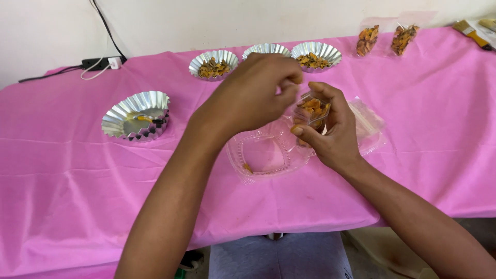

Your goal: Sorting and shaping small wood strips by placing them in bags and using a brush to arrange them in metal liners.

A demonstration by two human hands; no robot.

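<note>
Both hands (330, 129) on a small clear bag (313, 110)

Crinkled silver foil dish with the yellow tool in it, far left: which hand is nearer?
Left. The left hand hovers to the right of the crinkled silver foil dish, over the pink tablecloth. The right hand is farther right, holding a small clear bag of orange pieces.

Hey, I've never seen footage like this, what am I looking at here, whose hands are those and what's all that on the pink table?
One picture, from a camera worn on a person's head, looking down at their own bare hands. The right hand holds a small clear bag of orange-brown pieces; the left hand pinches at its top. Under them, on the pink cloth, lies a clear tray. Around it stand foil cups, three with similar pieces, and two filled bags at the back.
</note>
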